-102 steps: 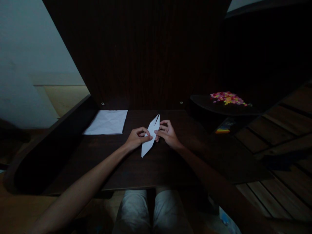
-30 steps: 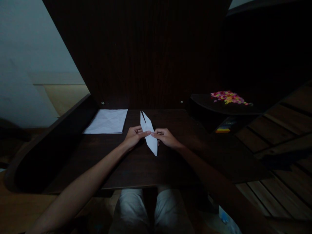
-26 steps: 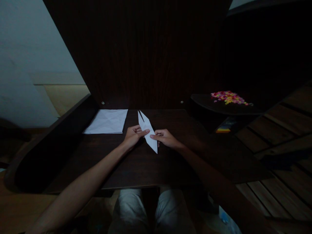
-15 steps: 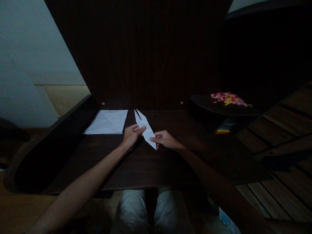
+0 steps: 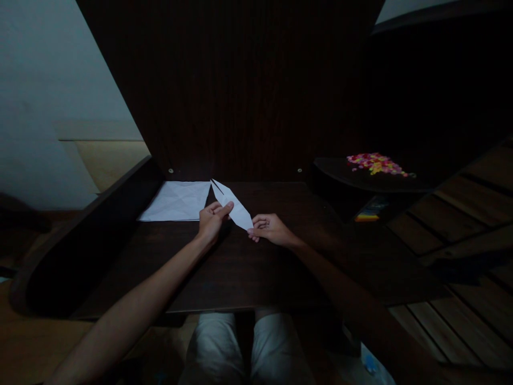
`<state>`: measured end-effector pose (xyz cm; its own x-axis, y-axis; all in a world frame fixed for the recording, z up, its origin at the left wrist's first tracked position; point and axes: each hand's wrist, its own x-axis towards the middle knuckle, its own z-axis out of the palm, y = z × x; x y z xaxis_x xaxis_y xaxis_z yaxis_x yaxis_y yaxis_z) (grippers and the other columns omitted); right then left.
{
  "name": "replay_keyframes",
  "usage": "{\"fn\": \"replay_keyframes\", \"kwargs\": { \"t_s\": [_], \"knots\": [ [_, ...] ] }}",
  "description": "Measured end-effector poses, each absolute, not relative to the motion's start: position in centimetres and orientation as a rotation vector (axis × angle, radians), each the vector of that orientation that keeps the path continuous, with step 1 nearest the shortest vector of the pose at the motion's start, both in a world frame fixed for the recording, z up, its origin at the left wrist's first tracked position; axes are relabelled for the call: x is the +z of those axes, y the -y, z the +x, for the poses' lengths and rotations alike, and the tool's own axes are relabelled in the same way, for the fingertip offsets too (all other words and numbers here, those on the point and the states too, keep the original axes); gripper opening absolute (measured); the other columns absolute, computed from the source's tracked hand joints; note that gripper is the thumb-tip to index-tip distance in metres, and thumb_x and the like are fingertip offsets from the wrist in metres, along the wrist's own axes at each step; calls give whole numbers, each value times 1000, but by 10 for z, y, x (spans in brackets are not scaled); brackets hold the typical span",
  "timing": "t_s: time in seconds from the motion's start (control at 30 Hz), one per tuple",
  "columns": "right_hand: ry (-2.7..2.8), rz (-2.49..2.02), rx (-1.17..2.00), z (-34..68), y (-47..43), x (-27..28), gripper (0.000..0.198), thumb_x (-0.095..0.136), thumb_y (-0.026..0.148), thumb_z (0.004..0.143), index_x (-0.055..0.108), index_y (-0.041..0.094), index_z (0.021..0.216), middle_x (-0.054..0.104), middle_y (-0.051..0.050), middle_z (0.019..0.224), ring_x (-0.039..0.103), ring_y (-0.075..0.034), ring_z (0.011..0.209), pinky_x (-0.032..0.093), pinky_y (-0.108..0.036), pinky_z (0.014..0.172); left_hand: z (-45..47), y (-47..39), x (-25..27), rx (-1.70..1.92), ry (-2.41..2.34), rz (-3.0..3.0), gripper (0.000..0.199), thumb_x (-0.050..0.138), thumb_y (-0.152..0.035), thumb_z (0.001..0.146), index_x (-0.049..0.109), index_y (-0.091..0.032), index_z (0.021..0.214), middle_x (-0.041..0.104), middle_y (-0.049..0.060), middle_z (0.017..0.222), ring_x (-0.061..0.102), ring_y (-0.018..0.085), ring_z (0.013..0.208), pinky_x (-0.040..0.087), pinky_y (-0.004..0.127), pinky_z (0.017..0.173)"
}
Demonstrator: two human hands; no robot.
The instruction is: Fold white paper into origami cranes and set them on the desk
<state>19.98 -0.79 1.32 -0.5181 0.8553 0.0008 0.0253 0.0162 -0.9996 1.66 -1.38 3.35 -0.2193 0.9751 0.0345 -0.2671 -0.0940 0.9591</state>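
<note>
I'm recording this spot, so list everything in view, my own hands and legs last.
Folded paper: one, white, between hands
Flat paper: sheets uncounted, white, desk's left
Desk: one, dark brown, beneath hands
Back panel: one, dark brown, behind desk
Fittings: two, pale, panel's foot
Side shelf: one, dark, right
Small pieces: uncounted heap, pink, red, yellow, on shelf
Something striped: count unclear, yellowish, under shelf
Wall: one, pale, partly beige, left
Slats: several, brown, far right
Unclear object: one, partly blue, lower right
Left hand: one, bare, holding folded paper
Right hand: one, bare, pinching its corner
Legs: two, pale trousers, below desk
</note>
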Motion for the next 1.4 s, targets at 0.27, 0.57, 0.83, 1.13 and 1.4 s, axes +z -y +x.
{"fn": "replay_keyframes", "kwargs": {
  "t_s": [0.27, 0.57, 0.83, 1.13, 1.4],
  "knots": [
    [1466, -875, 1450, 199, 5, 16, 35, 72, 45, 67, 58, 17, 82, 62, 1, 66, 60, -12, 58, 50, -25, 53, 16, 15, 28, 1299, -1036, 1100, 31, 80, -35, 59, 63, -13, 71, 69, 4, 68, 60, 13, 57, 45, 24, 56],
    [1467, -821, 1352, 201, 1, 10, 36, 69, 38, 70, 44, 22, 91, 56, 7, 58, 55, -10, 47, 43, -22, 47, 23, 19, 25, 1118, -891, 1128, 65, 79, -33, 60, 44, -16, 112, 69, 3, 70, 64, 15, 59, 48, 25, 57],
    [1499, -835, 1307, 201, 2, 14, 28, 68, 40, 70, 59, 18, 84, 58, 2, 61, 56, -11, 50, 46, -25, 48, 24, 17, 22, 1273, -900, 1116, 51, 78, -32, 60, 38, -22, 90, 64, -4, 73, 61, 11, 60, 47, 21, 55],
    [1427, -855, 1395, 203, 0, 15, 18, 64, 32, 69, 65, 18, 81, 60, 1, 66, 56, -12, 56, 45, -23, 49, 21, 15, 25, 1218, -901, 1014, 25, 68, -19, 59, 63, -14, 83, 66, 3, 77, 61, 15, 71, 49, 25, 63],
    [1373, -910, 1455, 206, 2, 18, 17, 62, 24, 66, 64, 19, 82, 60, 1, 70, 54, -10, 59, 42, -19, 49, 21, 16, 24, 1237, -857, 1023, 29, 67, -14, 56, 65, -14, 84, 67, 5, 84, 62, 15, 69, 48, 26, 64]
  ]
}}
